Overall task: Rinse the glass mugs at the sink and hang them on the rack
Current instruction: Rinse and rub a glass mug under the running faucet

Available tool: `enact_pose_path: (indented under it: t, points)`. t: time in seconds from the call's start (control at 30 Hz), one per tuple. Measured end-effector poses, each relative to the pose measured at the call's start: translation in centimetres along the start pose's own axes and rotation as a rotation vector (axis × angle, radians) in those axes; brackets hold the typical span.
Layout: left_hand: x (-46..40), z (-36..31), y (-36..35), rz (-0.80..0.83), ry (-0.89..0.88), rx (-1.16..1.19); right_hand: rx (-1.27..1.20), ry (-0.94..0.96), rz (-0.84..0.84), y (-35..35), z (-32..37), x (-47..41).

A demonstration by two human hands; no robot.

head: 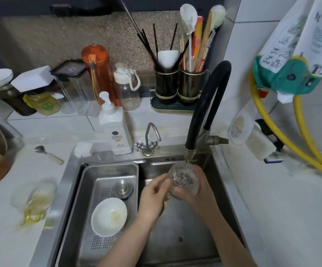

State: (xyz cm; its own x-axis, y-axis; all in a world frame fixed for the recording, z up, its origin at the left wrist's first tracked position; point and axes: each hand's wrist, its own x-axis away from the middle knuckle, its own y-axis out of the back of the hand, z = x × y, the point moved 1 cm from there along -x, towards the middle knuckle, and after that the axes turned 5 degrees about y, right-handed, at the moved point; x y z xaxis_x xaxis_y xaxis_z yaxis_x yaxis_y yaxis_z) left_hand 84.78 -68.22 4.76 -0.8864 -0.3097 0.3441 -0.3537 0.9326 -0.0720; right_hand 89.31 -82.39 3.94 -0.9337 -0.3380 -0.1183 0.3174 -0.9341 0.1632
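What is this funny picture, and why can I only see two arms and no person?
The camera sits on the person's head and looks down, so you see only their arms. They stand at a metal sink. The right hand wraps around a glass mug, and the left hand holds its other side. Water runs into the mug from the black bendy tap. In the sink's left part a tray holds a white bowl. Behind the sink are a white soap pump bottle, an orange bottle and holders of chopsticks and brushes. More glass waits, blurry, on the left counter.
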Motion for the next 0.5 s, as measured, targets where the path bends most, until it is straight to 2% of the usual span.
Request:
enact_pose_path:
  t: [0.07, 0.17, 0.27, 0.4, 0.5]
  points:
    - [0.5, 0.4, -0.1, -0.073, 0.004, -0.023, 0.01, 0.013, -0.069, 0.0, -0.1, 0.0]
    - [0.6, 0.5, -0.2, -0.082, 0.031, -0.026, 0.061, 0.05, -0.083, 0.2, 0.5, -0.4]
    - [0.3, 0.3, 0.0, -0.062, 0.031, -0.098, 0.075, 0.059, -0.033, 0.8, 1.6, -0.7]
    - [-0.1, -0.7, -0.1, -0.125, 0.002, -0.091, 0.08, -0.037, 0.088, 3.3, 1.6, -1.3]
    - [-0.6, -1.0, -0.4, -0.132, -0.004, -0.085, 0.312, -0.081, -0.026, 6.1, 0.4, -3.6]
